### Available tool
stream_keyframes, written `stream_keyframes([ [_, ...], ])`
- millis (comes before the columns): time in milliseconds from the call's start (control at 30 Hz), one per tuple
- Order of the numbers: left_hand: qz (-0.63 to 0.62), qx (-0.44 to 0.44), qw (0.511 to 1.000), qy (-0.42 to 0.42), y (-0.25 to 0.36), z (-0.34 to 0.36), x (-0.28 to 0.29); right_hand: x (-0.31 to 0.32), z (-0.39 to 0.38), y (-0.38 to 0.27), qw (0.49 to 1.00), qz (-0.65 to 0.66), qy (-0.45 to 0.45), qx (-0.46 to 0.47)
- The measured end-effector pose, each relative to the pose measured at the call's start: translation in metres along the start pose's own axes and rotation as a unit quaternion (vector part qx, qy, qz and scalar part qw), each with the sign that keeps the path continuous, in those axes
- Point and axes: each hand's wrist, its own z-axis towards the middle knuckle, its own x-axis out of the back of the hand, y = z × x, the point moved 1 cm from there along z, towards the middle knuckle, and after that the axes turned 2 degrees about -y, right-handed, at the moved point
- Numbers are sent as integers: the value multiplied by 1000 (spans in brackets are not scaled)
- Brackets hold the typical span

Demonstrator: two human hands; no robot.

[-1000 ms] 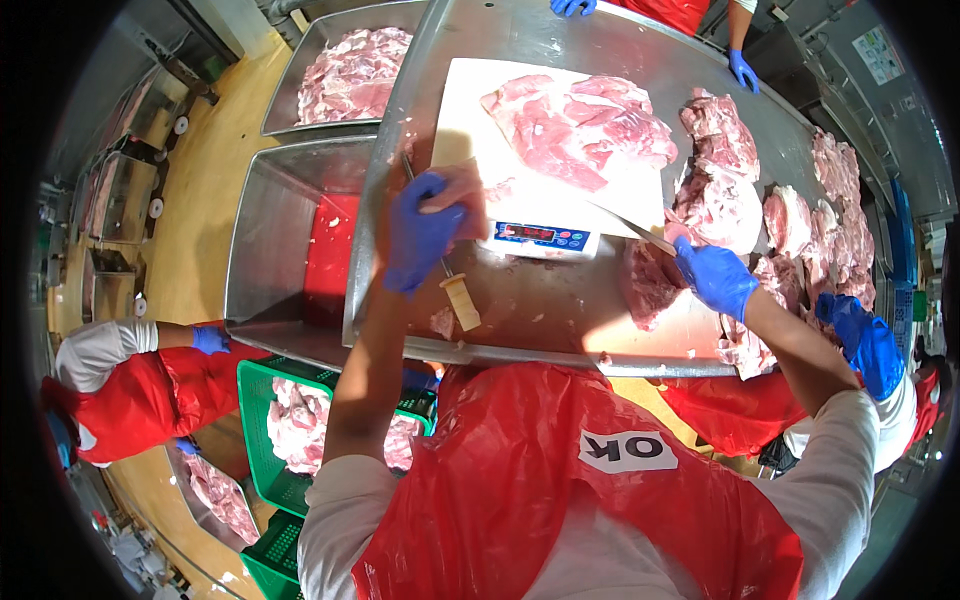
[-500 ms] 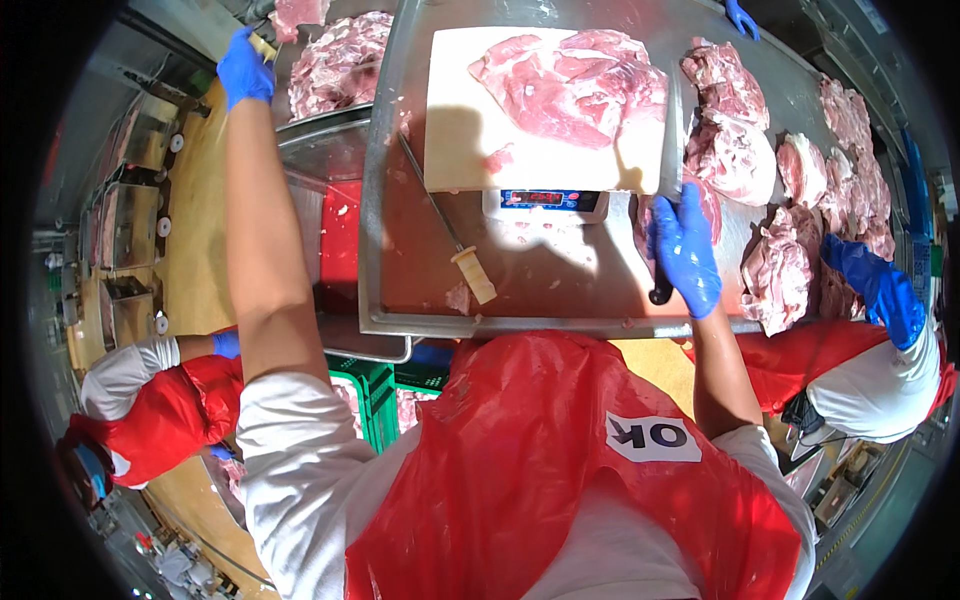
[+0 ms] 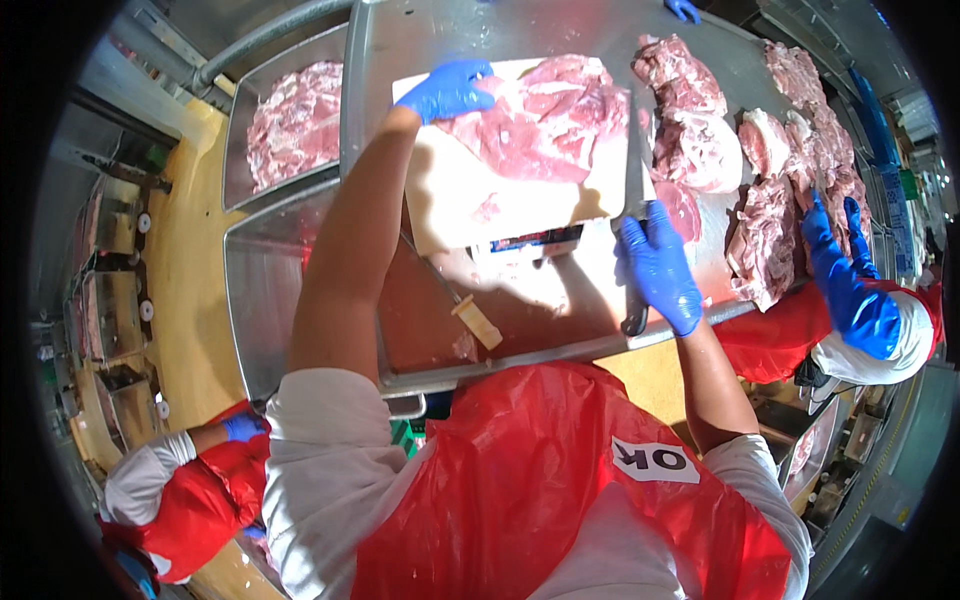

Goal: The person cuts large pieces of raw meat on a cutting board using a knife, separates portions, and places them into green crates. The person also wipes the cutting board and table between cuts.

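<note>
Inspecting station: one steel tabletop [image 3: 560,25], one white cutting board [image 3: 470,200], one large cut of raw meat [image 3: 545,125] lying on the board's far half.
Left hand [image 3: 448,88]: blue-gloved, laid on the near-left edge of the meat at the board's far-left corner, fingers curled over the cut.
Right hand [image 3: 660,265]: blue-gloved, closed around one dark knife handle [image 3: 634,318] at the board's right edge; the blade was mostly hidden.
Scale [image 3: 535,240]: one, under the board, its display showing at the near edge.
Sharpening steel [image 3: 462,305]: one, pale handle, lying loose on the tabletop near the person.
Other meat: about six pieces [image 3: 700,150] on the tabletop to the right; one tray of cuts [image 3: 290,125] to the left.
Others present: one co-worker's gloved arm [image 3: 850,290] at right, one person's sleeve [image 3: 160,475] at lower left.
</note>
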Motion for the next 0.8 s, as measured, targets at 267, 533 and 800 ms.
stream_keyframes([
  [267,17,-103,983,153,13,-29,-3,-64,101,-58,979,-136,-97,115],
  [533,92,-223,936,258,20,-26,-24,-81,165,-93,906,-287,-302,68],
  [800,-37,-276,899,338,30,-52,-38,-98,103,-109,895,-262,-360,40],
])
